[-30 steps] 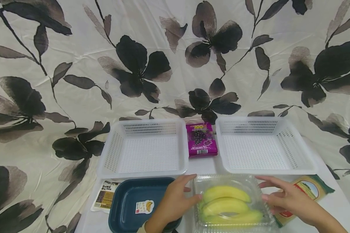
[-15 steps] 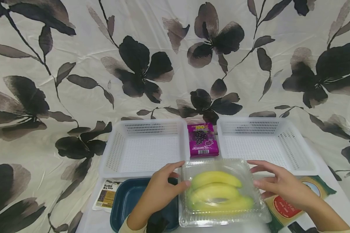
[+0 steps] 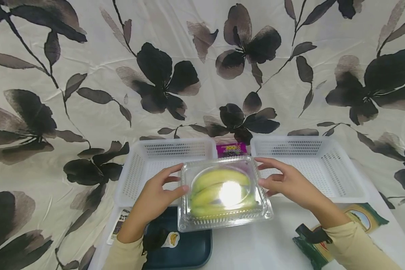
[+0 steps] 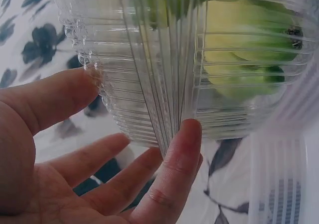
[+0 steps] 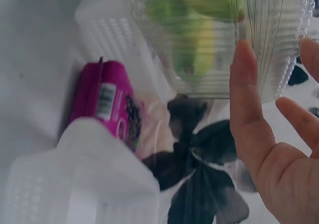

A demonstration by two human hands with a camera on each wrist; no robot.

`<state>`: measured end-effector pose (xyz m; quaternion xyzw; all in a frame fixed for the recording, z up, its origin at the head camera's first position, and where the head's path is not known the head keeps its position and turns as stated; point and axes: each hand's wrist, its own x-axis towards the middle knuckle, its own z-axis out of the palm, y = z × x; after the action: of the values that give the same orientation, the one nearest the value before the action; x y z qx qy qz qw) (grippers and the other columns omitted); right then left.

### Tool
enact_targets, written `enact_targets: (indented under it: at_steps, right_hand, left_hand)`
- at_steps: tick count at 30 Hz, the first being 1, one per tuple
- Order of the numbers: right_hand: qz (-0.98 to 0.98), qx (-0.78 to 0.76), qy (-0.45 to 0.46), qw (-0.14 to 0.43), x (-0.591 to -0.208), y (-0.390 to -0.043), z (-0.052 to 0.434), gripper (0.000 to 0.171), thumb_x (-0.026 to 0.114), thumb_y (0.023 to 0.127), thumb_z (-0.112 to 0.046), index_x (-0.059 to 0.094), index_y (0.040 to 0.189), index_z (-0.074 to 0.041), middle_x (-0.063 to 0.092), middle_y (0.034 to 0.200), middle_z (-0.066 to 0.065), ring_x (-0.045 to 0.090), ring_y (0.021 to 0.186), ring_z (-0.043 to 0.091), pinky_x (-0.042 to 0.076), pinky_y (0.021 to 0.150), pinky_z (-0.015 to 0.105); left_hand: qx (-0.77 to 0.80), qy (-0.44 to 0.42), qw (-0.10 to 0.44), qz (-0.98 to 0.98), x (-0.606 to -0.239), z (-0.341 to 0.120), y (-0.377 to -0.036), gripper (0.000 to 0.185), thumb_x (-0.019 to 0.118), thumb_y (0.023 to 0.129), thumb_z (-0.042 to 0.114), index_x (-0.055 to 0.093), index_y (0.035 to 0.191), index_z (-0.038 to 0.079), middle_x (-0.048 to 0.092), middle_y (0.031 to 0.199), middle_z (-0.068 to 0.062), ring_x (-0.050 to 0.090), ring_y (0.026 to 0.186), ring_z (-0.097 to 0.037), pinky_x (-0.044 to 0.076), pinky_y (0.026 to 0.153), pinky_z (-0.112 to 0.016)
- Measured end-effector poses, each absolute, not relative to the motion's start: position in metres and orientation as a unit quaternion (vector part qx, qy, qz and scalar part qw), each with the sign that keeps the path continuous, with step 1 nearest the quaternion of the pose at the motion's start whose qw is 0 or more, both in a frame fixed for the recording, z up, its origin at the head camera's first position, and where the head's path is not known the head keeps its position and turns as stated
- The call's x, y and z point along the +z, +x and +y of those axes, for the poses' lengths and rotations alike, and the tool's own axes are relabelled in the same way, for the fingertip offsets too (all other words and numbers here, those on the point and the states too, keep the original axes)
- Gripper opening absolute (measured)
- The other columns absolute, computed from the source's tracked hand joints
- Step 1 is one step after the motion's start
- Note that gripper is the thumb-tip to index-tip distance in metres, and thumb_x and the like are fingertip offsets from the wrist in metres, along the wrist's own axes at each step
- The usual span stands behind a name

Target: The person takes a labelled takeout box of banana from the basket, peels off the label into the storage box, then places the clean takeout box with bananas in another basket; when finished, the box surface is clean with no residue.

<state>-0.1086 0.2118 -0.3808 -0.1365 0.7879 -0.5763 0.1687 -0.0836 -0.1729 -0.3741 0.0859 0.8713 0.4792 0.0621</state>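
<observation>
A clear plastic clamshell container (image 3: 219, 224) with several yellow bananas (image 3: 204, 191) inside is held up off the table, slightly tilted, between both hands. My left hand (image 3: 155, 197) grips its left side; in the left wrist view, the fingers touch the ribbed clear wall (image 4: 124, 99). On the opposite side my right hand (image 3: 288, 183) holds the container with thumb and fingers. Bananas with green ends (image 4: 249, 50) show through the plastic. Under the left forearm lies a dark blue tray (image 3: 189, 255) bearing a banana-picture sticker (image 3: 173, 240).
Two white perforated baskets, a left one (image 3: 138, 168) and a right one (image 3: 351, 180), stand at the back. A purple grape-picture packet (image 3: 231, 149) sits between them, partly hidden. A green and tan packet (image 3: 364, 217) lies right; a white and brown packet (image 3: 119, 225), left.
Both hands have carried the banana container up, away from the body and to the left. It now covers part of the purple packet and the left basket.
</observation>
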Motion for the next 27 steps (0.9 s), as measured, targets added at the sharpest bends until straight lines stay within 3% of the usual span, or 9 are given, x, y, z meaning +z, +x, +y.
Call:
enact_targets:
  at_steps: [6,13,20,27]
  right_hand:
    - [0.782,-0.584,-0.138,0.168,-0.382,-0.127,0.185,0.069,0.077,0.093,-0.024,0.045,0.154,-0.024,0.048,0.151,0.017,0.073,0.096,0.025,0.065,0.077,0.041]
    - [0.778,-0.591,-0.133,0.168,-0.384,-0.147,0.152,0.068,0.078,0.092,-0.027,0.047,0.152,-0.027,0.051,0.147,0.018,0.071,0.111,0.029,0.064,0.080,0.043]
    - [0.782,-0.589,-0.139,0.153,-0.395,-0.176,0.114,0.068,0.079,0.091,-0.027,0.048,0.152,-0.033,0.053,0.148,0.014,0.074,0.097,0.028,0.064,0.079,0.042]
    - [0.789,-0.581,-0.125,0.156,-0.411,-0.205,0.079,0.066,0.075,0.094,-0.022,0.047,0.153,-0.030,0.051,0.150,0.016,0.067,0.118,0.038,0.065,0.077,0.042]
  left_hand:
    - [0.472,0.067,0.060,0.877,-0.376,-0.196,-0.093,0.070,0.077,0.091,0.040,0.047,0.152,0.025,0.046,0.158,-0.006,0.055,0.136,-0.037,0.058,0.095,-0.054]
    - [0.472,0.068,0.056,0.877,-0.377,-0.226,-0.111,0.074,0.076,0.093,0.035,0.041,0.157,0.018,0.041,0.162,-0.010,0.049,0.141,-0.041,0.050,0.104,-0.062]
    - [0.473,0.078,0.074,0.874,-0.375,-0.262,-0.142,0.073,0.072,0.097,0.027,0.036,0.159,0.015,0.035,0.165,-0.014,0.045,0.144,-0.043,0.047,0.108,-0.061]
    - [0.456,0.059,0.114,0.881,-0.382,-0.290,-0.173,0.075,0.070,0.099,0.024,0.031,0.162,0.016,0.030,0.167,-0.014,0.042,0.146,-0.042,0.049,0.108,-0.057]
